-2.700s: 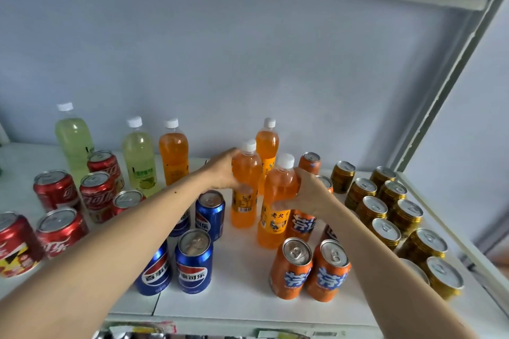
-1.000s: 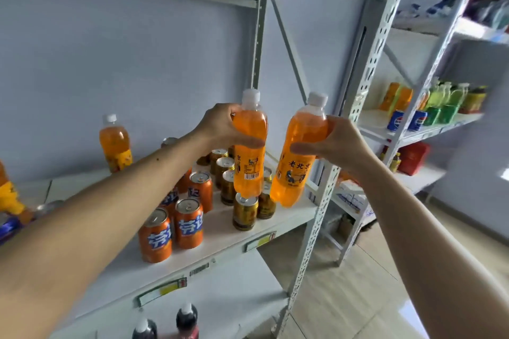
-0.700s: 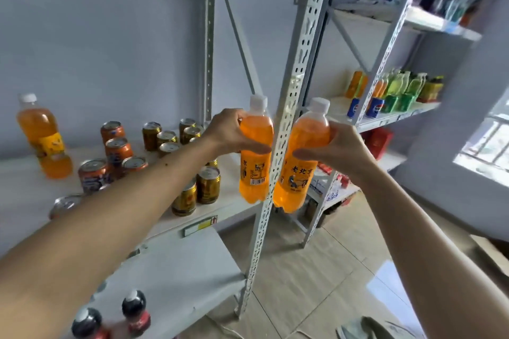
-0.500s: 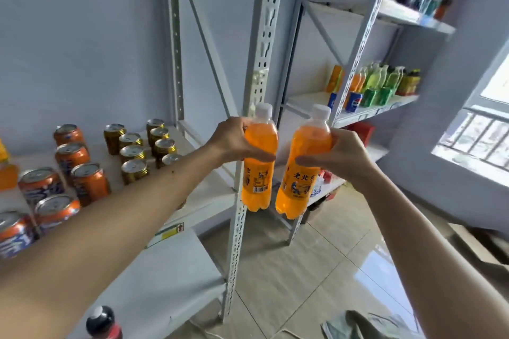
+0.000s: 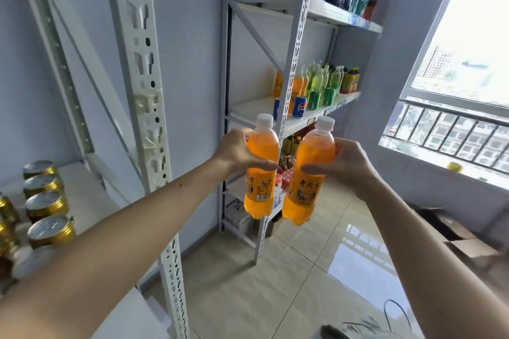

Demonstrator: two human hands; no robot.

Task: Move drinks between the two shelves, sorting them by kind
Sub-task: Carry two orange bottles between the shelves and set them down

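I hold two orange soda bottles with white caps upright in mid-air, side by side. My left hand [image 5: 237,152] grips the left orange bottle [image 5: 261,190] around its upper body. My right hand [image 5: 347,164] grips the right orange bottle [image 5: 305,195] the same way. Both hang over the floor between the two racks. Behind them, the second rack's middle shelf [image 5: 256,110] carries orange bottles [image 5: 298,85], green bottles [image 5: 319,78], green cans [image 5: 315,99] and a blue Pepsi can [image 5: 299,106]. The first shelf [image 5: 82,195] lies at the left with several gold cans [image 5: 46,202].
A perforated white upright [image 5: 146,118] of the first rack stands just left of my left arm. The second rack's post [image 5: 289,85] rises behind the bottles. Tiled floor [image 5: 275,278] lies below, cardboard boxes [image 5: 462,239] at the right, a window with railing [image 5: 454,124] beyond.
I lifted both orange bottles off the first shelf and turned right with them. The first shelf has slid to the left edge and the second rack has come closer.
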